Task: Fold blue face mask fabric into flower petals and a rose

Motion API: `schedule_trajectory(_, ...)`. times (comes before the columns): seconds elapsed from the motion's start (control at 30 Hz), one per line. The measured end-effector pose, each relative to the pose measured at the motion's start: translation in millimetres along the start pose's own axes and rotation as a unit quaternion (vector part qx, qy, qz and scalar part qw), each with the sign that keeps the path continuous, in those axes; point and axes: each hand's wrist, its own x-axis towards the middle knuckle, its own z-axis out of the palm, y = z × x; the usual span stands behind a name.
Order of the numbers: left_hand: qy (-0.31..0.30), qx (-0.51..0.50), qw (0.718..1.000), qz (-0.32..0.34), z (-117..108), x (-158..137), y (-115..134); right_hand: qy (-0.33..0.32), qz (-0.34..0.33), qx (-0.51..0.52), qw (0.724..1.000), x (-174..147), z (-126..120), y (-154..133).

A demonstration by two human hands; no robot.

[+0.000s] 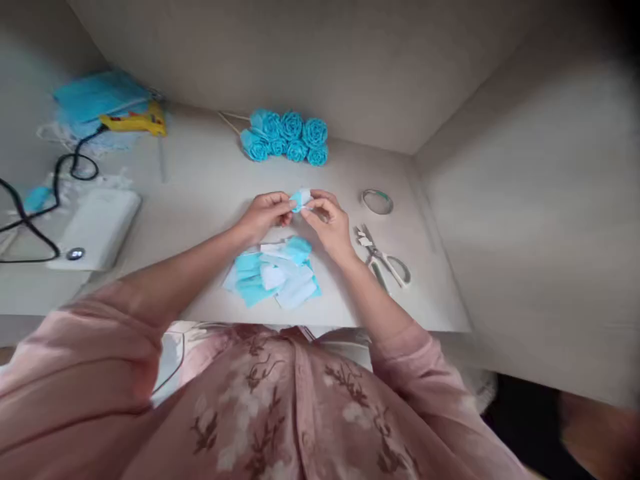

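Note:
Between my two hands is a small blue-and-white fabric piece (301, 199), held above the middle of the table. My left hand (267, 215) pinches its left side with thumb and fingers. On the other side, the fingertips of my right hand (330, 217) are closed on its right and lower edge. Just below my hands lies a loose pile of blue and white fabric pieces (273, 273). A bunch of blue fabric roses (290, 137) with thin stems rests beyond my hands, near the back wall.
Scissors (383, 257) with white handles lie right of my right forearm, white scraps at their blades. A roll of tape (377, 201) sits above them. At left are a yellow glue gun (135, 122), blue face masks (103, 97), a white power bank (95, 227) and a black cable (57, 180).

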Motion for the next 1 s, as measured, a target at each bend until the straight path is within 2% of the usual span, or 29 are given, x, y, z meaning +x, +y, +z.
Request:
schedule_trajectory(0.2, 0.0, 0.013, 1.0, -0.002, -0.3, -0.2, -1.9, 0.004, 0.032, 0.063, 0.998, 2.1, 5.5, 7.7)
schedule_trajectory(0.33, -0.005, 0.027, 1.0, 0.005, -1.4, -0.2, -2.5, -0.035, 0.06, 0.109, 0.992, 2.4, 5.6, 10.3)
schedule_trajectory(0.73, -0.036, 0.093, 0.994, 0.034, -1.2, -2.1, -5.2, -0.045, 0.08, 0.098, 0.991, 0.4, 1.5, 6.3)
schedule_trajectory(1.0, -0.03, 0.116, 0.992, 0.032, -0.9, -3.3, -2.2, -0.061, 0.105, 0.151, 0.981, 0.4, 4.2, 3.2)
